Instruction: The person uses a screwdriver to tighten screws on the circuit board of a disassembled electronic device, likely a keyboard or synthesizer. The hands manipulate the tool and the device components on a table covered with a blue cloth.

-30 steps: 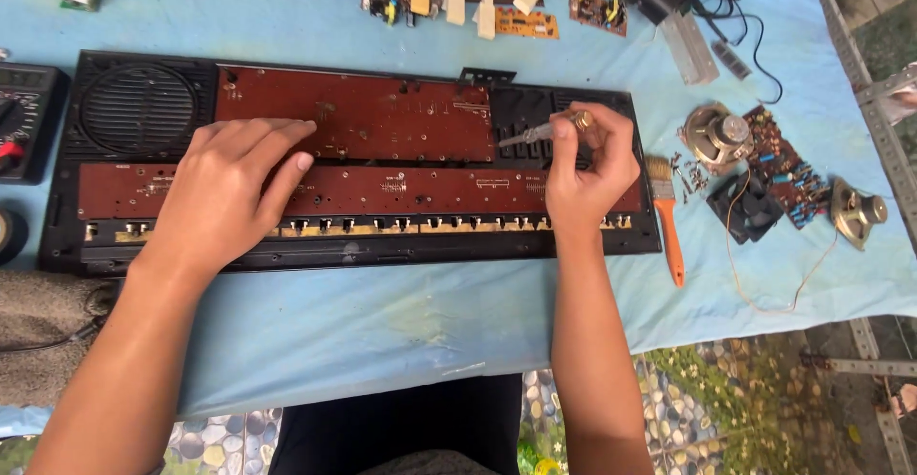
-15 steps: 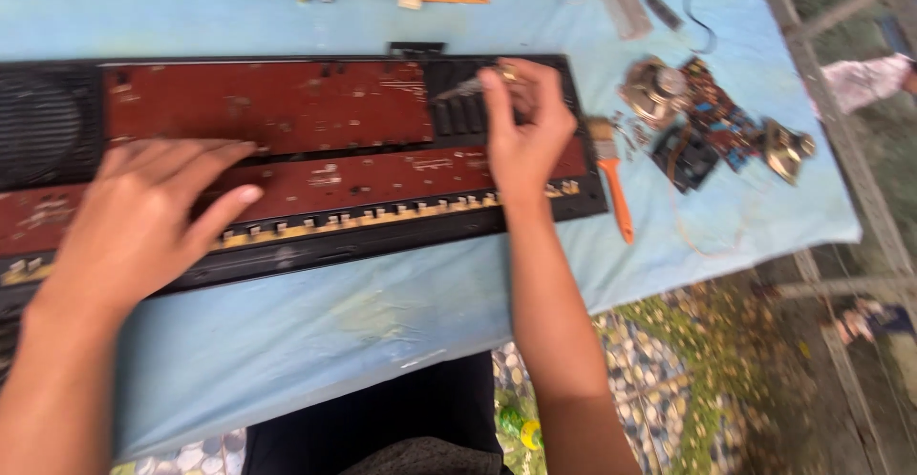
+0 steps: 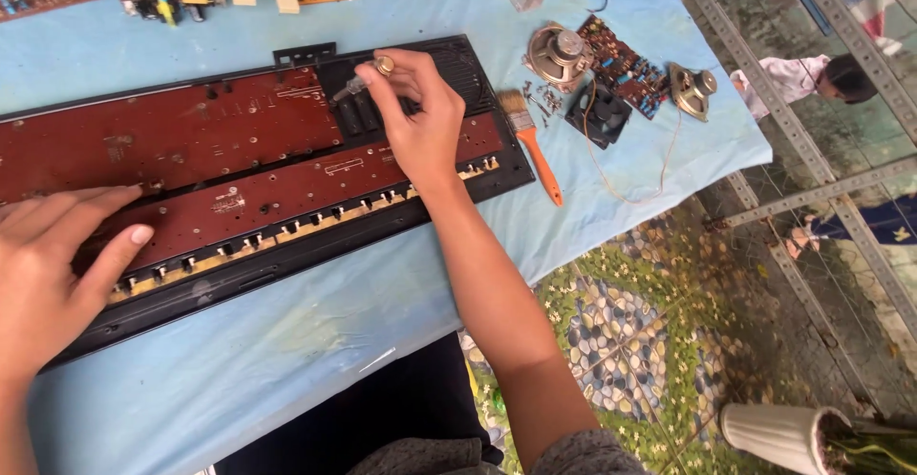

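Observation:
An opened black keyboard case (image 3: 315, 246) with long red-brown circuit boards (image 3: 181, 131) lies across the blue-covered table (image 3: 287, 341). My left hand (image 3: 53, 265) rests flat on the lower board at the left, fingers spread, holding nothing. My right hand (image 3: 415, 117) is over the case's right part, fingers closed on a small screwdriver (image 3: 368, 76) with a brass-coloured cap, its tip pointing left and down at the board's edge.
An orange-handled brush (image 3: 533, 146) lies right of the case. Beyond it sit two loose speakers (image 3: 556, 53), a small fan and a circuit board (image 3: 621, 60). More boards and parts line the far edge. A white pot (image 3: 778, 432) stands on the patterned floor; a person is behind the metal railing at right.
The view has swung right and down, so the case sits further left. My right hand with the screwdriver stays over the right part; my left hand stays flat on the board.

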